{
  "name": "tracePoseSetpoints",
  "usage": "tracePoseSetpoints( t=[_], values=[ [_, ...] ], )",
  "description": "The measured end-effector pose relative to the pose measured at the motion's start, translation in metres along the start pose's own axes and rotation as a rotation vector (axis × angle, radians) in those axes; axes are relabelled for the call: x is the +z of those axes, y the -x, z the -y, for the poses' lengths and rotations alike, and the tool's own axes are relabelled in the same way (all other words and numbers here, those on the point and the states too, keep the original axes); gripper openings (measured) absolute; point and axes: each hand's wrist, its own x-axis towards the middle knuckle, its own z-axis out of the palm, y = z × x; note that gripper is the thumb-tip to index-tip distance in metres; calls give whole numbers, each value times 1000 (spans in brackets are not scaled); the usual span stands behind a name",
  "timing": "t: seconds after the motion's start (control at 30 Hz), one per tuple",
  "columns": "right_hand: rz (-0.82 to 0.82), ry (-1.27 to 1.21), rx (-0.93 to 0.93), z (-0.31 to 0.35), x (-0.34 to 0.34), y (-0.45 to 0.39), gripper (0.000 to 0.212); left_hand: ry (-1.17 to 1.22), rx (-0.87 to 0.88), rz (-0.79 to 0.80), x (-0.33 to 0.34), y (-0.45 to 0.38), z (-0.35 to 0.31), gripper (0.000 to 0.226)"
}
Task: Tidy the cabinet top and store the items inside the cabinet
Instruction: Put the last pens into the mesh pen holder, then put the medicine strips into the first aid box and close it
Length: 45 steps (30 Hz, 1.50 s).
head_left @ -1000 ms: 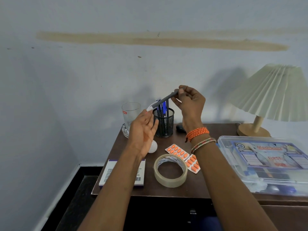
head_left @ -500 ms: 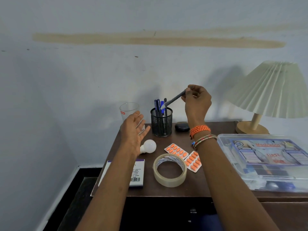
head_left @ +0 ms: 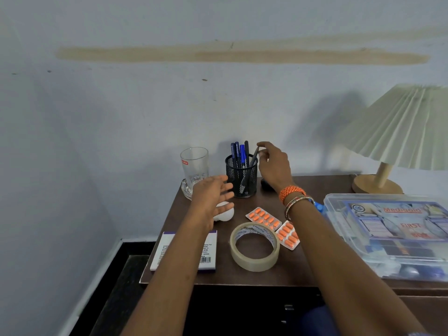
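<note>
Head view: person is facing a brown cabinet top (head_left: 312, 190); landmark is the mesh pen cup (head_left: 242, 177).
Grey pen (head_left: 252, 161): sitting in the cup on its right side, tip down inside the mesh, top end leaning up and right; long axis is near upright, tilted toward the right hand.
Right hand (head_left: 275, 166): hovering just right of the cup, fingertips (head_left: 260, 144) at the pen's top end; fingers are looking loosely spread, but cannot tell if they are pinching the pen or already off it.
Why: pen is probably being dropped among the blue pens (head_left: 238, 154) so loose items are gathered before storing.
Left hand (head_left: 213, 192): hanging in front-left of the cup, fingers apart and relaxed, gripping nothing; blurred.
Bulb (head_left: 226, 213): lying in front-left of the cup, partly under the left hand; likely next pick, only a guess.
Glass (head_left: 194, 166): standing left of the cup.
Pill strips (head_left: 264, 218): lying in front of the cup.
Tape roll (head_left: 254, 246): lying flat, further in front of the cup.
Box (head_left: 184, 251): lying front-left of the cup, under the left forearm.
First-aid case (head_left: 388, 229): sitting well right of the cup.
Lamp (head_left: 400, 127): standing far right of the cup.
</note>
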Motion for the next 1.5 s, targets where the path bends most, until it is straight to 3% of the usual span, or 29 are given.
tracePoseSetpoints(
  t=[0.13,0.3,0.43,0.5,0.63,0.73,0.87,1.07,1.2,1.33,1.5],
  values=[
    [57,-13,32,-1,-7,0,66,-29,5,-4,0,-2,2,26],
    [-53,-46,0,14,-30,1,60,-89,72,-41,4,-1,2,24],
    [-95,-27,-126,33,-65,12,46,-485,501,-140,18,3,8,22],
    [-17,46,-149,35,-85,15,41,-698,669,-27,31,9,14,29],
    [235,308,-150,29,-138,31,36,-903,823,290,69,24,31,34],
    [263,433,-91,9,-183,58,34,-1022,917,444,108,42,45,34],
    [264,557,136,-37,-244,107,58,-1178,1077,608,155,73,64,52],
    [409,691,249,-82,-294,158,75,-1365,1156,644,184,87,84,60],
    [434,942,113,-110,-285,176,93,-1362,1091,664,182,87,80,55],
    [299,1119,2,-104,-257,192,85,-1414,1044,625,169,86,75,58],
    [196,1213,143,-78,-217,194,62,-1599,1021,533,161,83,79,64]
  ],
)
